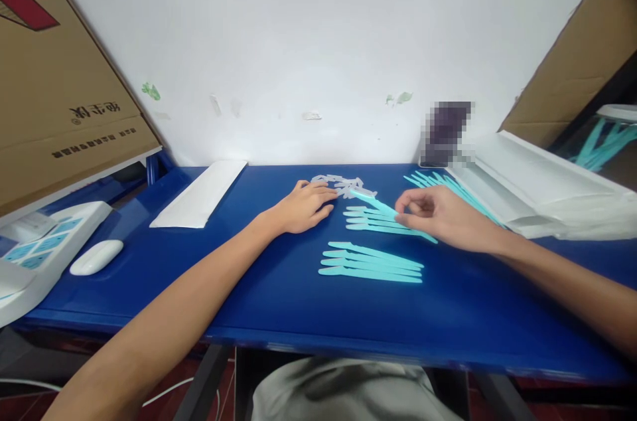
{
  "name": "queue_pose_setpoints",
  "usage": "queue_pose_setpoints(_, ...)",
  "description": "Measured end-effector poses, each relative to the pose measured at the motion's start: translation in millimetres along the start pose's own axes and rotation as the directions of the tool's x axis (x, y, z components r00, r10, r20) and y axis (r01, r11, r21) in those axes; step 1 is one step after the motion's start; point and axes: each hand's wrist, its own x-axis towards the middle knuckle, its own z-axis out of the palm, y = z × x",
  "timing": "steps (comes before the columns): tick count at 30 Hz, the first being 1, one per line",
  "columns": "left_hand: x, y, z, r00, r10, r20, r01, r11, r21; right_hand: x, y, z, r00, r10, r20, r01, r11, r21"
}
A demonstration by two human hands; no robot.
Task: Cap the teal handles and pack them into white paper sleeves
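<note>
My right hand (428,214) pinches a turquoise eyebrow razor (371,198) by its handle, its blade end pointing left. Under that razor, a row of several like razors (371,221) lies on the table. Closer to me sits another fanned group of razors (372,263), blade ends to the left. Palm down at the middle of the table, my left hand (309,205) has its fingers stretched out and apart. Its fingertips reach a loose pile of small translucent plastic caps (343,184), partly hidden behind the fingers.
More turquoise razors (460,192) lie at the back right, beside white packaging sleeves (552,188). On the left are a flat white packet (202,195), a white oval case (97,257) and a white device with blue keys (47,248). Cardboard (64,89) and a white wall (298,42) bound the blue table (279,301).
</note>
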Motion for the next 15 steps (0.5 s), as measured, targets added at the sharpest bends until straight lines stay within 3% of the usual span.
queue_pose_setpoints(7, 6, 2, 3.1, 0.998, -0.061, 0.025, 0.061, 0.998, -0.014, 8, 3, -2, 0.997, 0.04, -0.073, -0.029, 0.989, 0.142)
queue_pose_setpoints(11, 11, 4, 4.5, 0.995, -0.062, 0.076, 0.062, 0.998, -0.002, 10, 10, -2, 0.993, 0.071, -0.094, -0.045, 0.965, 0.257)
queue_pose_setpoints(15, 2, 6, -3.5, 0.998, -0.027, 0.048, 0.028, 0.999, -0.024, 10, 15, 1, 0.991, 0.089, -0.096, -0.049, 0.931, 0.363)
